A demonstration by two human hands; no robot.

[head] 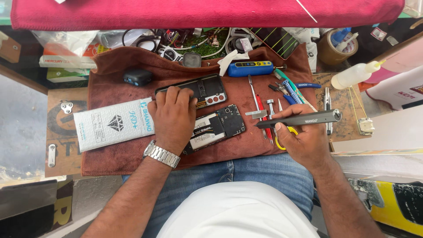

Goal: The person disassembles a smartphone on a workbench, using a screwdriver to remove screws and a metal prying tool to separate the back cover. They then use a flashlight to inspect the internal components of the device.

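Across the brown cloth (132,154), our left hand (172,118) presses flat fingers steadying the opened phone (213,127), while our right hand (301,140) grips the grey electric screwdriver (299,119).

A brown cloth (132,158) is lying under a black opened phone (216,125), with a white packet (112,123) showing a black diamond at left; a grey pen-shaped screwdriver (304,119), a blue-and-yellow tool (251,68) far, a red towel (198,13) farthest, and blue jeans (246,172) near are showing

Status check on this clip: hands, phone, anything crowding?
Left hand resting on opened phone. Right hand gripping grey pen-shaped screwdriver, tip beside phone. Hand tools crowd the right side.
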